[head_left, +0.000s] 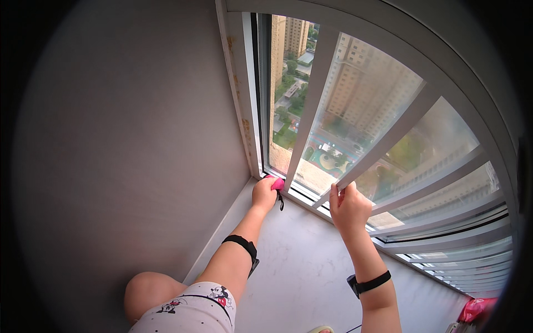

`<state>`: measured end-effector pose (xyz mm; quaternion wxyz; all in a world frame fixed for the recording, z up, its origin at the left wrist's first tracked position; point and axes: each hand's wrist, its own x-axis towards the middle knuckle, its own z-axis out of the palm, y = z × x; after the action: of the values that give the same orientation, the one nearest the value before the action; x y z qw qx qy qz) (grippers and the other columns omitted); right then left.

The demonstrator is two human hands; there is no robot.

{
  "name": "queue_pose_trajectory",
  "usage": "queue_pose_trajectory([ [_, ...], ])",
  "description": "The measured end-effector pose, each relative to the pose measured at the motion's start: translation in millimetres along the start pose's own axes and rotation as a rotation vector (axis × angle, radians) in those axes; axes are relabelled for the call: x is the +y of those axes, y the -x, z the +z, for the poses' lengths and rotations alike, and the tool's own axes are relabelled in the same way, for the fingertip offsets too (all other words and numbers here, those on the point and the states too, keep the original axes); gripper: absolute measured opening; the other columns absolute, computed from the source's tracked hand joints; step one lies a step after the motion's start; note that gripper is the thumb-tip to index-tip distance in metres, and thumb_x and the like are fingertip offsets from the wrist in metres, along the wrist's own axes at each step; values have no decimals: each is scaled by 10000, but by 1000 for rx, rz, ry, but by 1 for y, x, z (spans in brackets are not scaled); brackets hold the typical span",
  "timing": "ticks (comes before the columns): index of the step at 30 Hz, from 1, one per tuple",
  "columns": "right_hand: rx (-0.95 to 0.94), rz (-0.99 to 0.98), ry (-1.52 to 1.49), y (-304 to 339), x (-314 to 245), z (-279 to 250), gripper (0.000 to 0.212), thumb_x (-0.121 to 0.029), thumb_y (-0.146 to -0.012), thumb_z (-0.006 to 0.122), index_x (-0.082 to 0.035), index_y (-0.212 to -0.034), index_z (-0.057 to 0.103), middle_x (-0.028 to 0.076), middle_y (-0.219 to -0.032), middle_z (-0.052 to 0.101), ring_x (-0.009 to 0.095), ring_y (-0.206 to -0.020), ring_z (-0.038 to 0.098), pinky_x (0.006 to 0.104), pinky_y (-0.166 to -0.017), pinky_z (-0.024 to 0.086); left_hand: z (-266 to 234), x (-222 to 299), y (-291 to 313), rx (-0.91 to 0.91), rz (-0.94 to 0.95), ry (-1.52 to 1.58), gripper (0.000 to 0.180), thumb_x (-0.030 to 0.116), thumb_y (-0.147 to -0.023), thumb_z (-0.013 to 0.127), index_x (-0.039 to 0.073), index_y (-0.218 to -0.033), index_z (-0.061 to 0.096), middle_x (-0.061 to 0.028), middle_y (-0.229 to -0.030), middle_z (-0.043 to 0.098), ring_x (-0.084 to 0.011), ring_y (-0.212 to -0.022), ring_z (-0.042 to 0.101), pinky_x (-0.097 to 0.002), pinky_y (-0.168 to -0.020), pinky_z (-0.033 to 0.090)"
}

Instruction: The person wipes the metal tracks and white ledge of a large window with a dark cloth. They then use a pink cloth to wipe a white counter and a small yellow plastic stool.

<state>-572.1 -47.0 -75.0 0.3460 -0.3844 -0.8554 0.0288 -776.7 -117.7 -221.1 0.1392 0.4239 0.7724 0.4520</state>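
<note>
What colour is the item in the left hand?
The item in the left hand is bright pink, seen best in the head view.

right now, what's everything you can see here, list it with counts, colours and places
white-framed glass window: one, white, upper right
long flat window bars: at least four, white, across the window
small bright item with black cord: one, pink, window's lower left corner
plain wall: one, grey, left
smooth marbled surface: one, pale, lower centre
crumpled plastic-looking bundle: one, red-pink, lower right
tall buildings: at least two, tan, outside
leafy trees: several, green, outside
cartoon-print garment: one, white, lower left
strapped devices: two, black, one per forearm
left hand: one, bare, holding the pink item
right hand: one, bare, gripping a window bar
</note>
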Motion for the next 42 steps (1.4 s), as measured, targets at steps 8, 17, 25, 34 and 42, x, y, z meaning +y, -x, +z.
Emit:
queue_pose_trajectory([
  [8,9,1,4,0,-3,3,240,-253,-851,634,-93,-742,491,11,-527,507,227,-460,530,358,-426,401,12,-36,4,-132,-369,480,220,-70,-714,532,-9,-898,635,-66,-871,673,-146,-816,628,-287,-745,496],
  [17,-5,0,29,2,-2,0,223,-261,-858,623,-98,-766,502,14,-523,516,228,-448,533,355,-417,398,1,1,5,491,-215,-119,235,94,-770,633,56,-989,559,-157,-1096,527,-378,-942,570,-449,-796,480],
  [25,-10,8,38,2,-1,2,223,-264,-868,612,-92,-775,504,19,-523,517,234,-439,527,356,-408,395,32,-6,23,48,-131,-137,294,-3,-776,561,84,-1031,678,-142,-1032,558,-326,-918,578,-375,-820,477],
  [34,-227,-42,22,13,20,-3,310,-290,-890,580,-79,-668,527,82,-537,548,281,-491,553,390,-461,429,6,23,2,-277,-264,-167,198,188,-754,597,51,-847,704,-149,-814,669,-330,-785,631,-408,-744,504],
  [42,-1071,-132,109,66,48,-16,274,-256,-865,528,-36,-740,632,119,-676,628,320,-678,624,425,-601,500,46,11,43,-424,-69,-77,322,58,-769,542,114,-1052,684,-158,-992,649,-316,-957,607,-381,-842,482],
])
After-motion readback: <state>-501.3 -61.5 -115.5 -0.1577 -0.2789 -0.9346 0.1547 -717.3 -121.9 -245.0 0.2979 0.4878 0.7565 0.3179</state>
